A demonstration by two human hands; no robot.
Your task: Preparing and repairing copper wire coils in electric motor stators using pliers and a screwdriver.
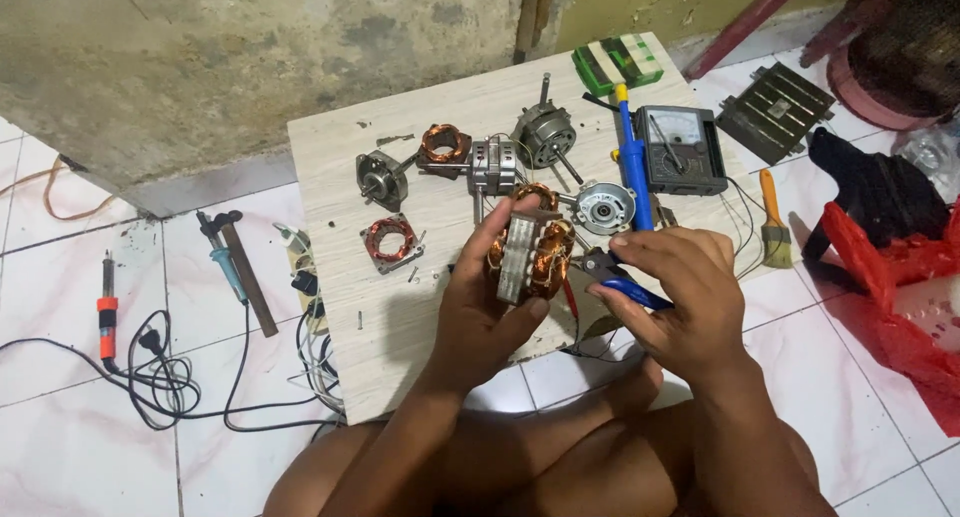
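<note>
I see the left hand closed around the motor stator, holding it upright above the low wooden board. The right hand grips blue-handled cutters, whose nose touches the stator's right side, near the copper winding.

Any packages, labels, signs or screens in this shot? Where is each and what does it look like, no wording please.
Analog meter: far right part of the board, black rectangular case, pale dial window with a needle.
Green-and-white striped block: far corner of the board, squarish; cannot tell if it is a package.
Red plastic bag: floor at right, crumpled.
No signs seen.
</note>
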